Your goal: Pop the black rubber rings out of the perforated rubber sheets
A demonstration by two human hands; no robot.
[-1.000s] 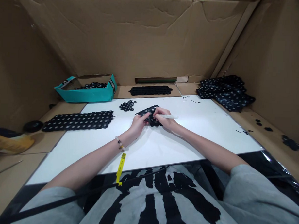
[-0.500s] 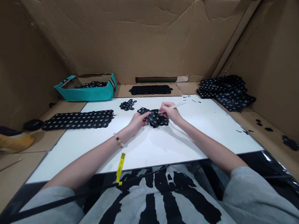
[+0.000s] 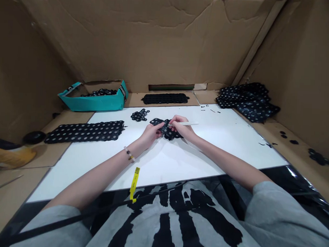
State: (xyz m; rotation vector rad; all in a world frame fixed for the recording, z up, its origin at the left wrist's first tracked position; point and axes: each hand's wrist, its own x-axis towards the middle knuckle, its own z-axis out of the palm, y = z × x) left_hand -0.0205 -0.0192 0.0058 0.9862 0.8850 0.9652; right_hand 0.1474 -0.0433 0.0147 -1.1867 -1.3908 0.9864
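Observation:
Between my hands, above the middle of the white board, is a black sheet with pale round dots [image 3: 169, 133], bunched and bent. Its left part is pinched between thumb and fingers of my left hand [image 3: 151, 134]. A thin white pen-like tool [image 3: 190, 123] sits in my right hand [image 3: 182, 127], held like a pencil, its inner end at the sheet; the tip is too small to make out. Just beyond my left hand lies a loose heap of small black rings [image 3: 139, 115]. Further left a flat dotted black sheet [image 3: 85, 132] overlaps the board's edge.
A teal box [image 3: 96, 102] of black rings stands at the back left. A black strip [image 3: 165, 98] lies at the back, and dotted sheets [image 3: 246, 101] are piled back right. Black scraps dot the white board [image 3: 233, 147]. Cardboard walls [image 3: 156, 44] surround the work area.
The dotted sheet spread further right, more of it showing. My right hand moved out right with the white tool tilted up, then came back in against the sheet. My left hand kept its hold.

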